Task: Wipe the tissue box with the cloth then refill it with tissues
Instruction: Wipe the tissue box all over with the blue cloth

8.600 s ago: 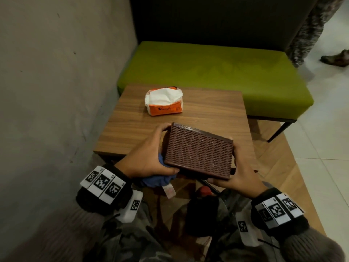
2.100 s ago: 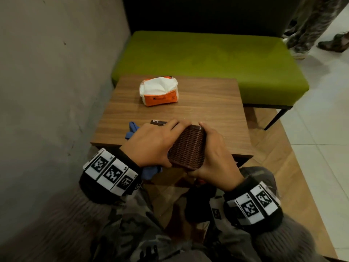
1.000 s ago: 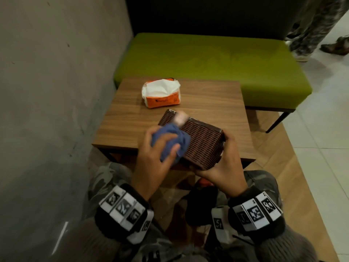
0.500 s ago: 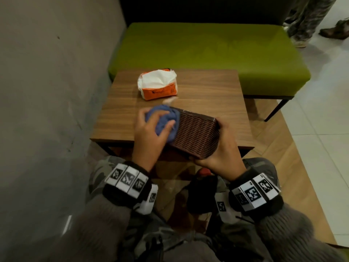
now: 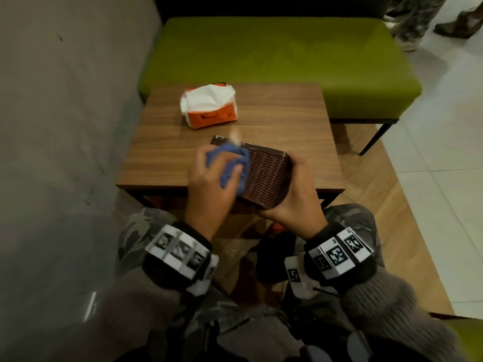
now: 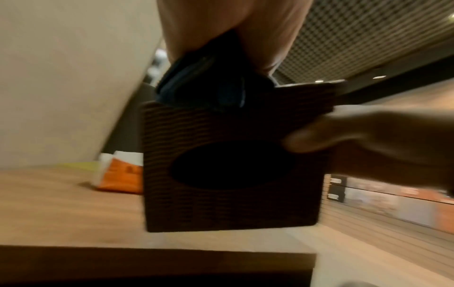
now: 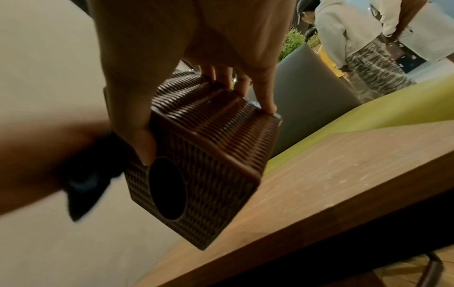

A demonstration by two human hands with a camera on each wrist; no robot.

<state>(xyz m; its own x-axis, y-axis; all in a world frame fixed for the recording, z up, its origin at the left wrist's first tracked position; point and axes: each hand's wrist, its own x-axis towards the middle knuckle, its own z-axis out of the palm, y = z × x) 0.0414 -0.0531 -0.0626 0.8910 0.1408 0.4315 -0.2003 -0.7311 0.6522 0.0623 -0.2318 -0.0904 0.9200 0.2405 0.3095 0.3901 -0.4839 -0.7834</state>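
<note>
Wiping underway: left hand (image 5: pixel 209 189) clutching blue cloth (image 5: pixel 230 163) against tissue box (image 5: pixel 266 178), right hand (image 5: pixel 295 194) gripping box. Box seemingly empty; tissue pack (image 5: pixel 209 105) untouched upper centre of desk (image 5: pixel 287 121).

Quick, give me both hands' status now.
Left hand: grips the blue cloth, pressing it on the tissue box.
Right hand: holds the tissue box.

A small wood-grain counter (image 5: pixel 274 121) on dark metal legs stands against a plain grey wall (image 5: pixel 65 126) on its left. Behind it runs a green padded bench (image 5: pixel 287 56) with a dark backrest (image 5: pixel 261 6). The floor is herringbone wood (image 5: pixel 392 205) near the counter and pale tiles (image 5: pixel 444 152) to the right. A dark grid ceiling (image 6: pixel 356 29) with small lights shows overhead, dimly lit
</note>
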